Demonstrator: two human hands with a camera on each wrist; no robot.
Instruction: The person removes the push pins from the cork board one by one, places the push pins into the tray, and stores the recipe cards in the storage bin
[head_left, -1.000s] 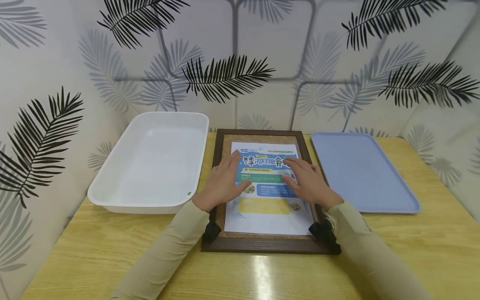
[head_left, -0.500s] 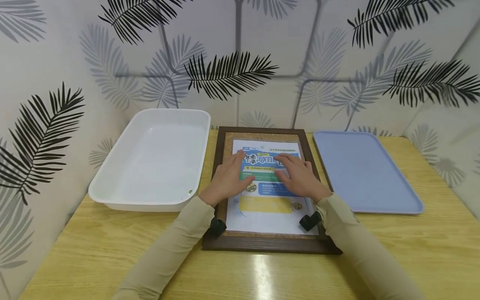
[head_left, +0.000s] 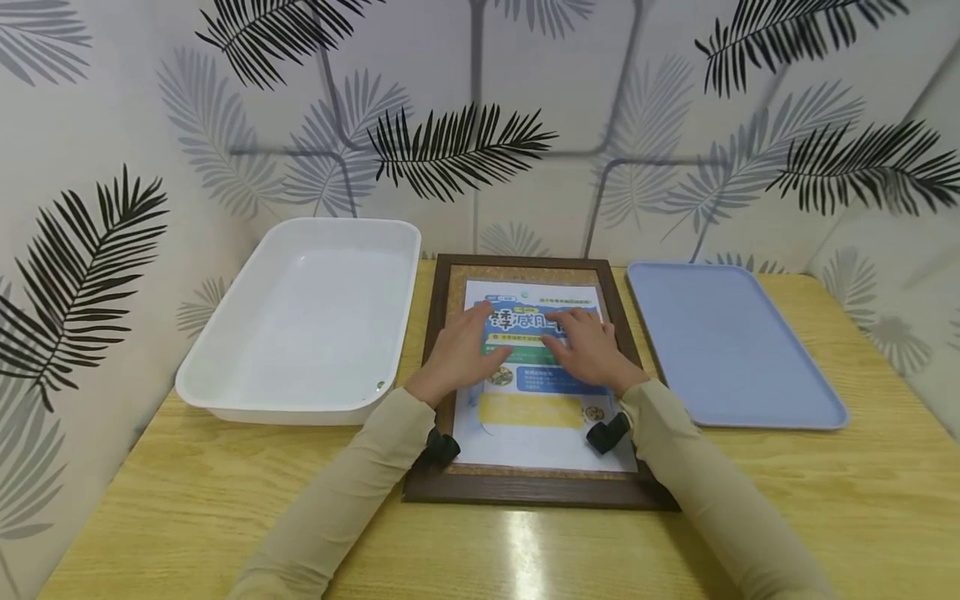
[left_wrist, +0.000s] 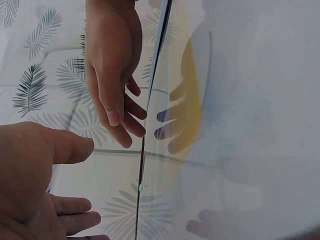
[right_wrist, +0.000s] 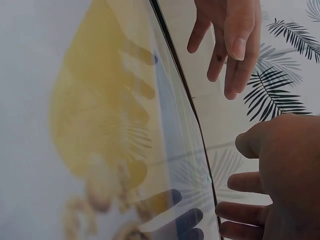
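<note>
A dark brown wooden frame (head_left: 540, 490) lies flat on the table with a printed sheet (head_left: 540, 446) of blue, green and yellow blocks inside it, over a cork backing. My left hand (head_left: 454, 354) is over the sheet's left part, fingers extended and thumb pointing inward. Opposite it, my right hand (head_left: 592, 350) is over the right part in a similar pose. Both wrist views show each hand's reflection in the glossy surface, with a gap between fingers and surface. Neither hand holds anything. The hands partly hide the sheet's title.
To the left of the frame stands a deep white plastic tub (head_left: 197, 392). A flat pale blue tray (head_left: 738, 350) lies on the right. Beneath them is a yellow wooden table (head_left: 480, 550), backed by a leaf-patterned wall (head_left: 540, 217).
My right hand has moved leftward over the sheet, and my left hand slightly to the right, so they are closer together. The head view has shifted a little.
</note>
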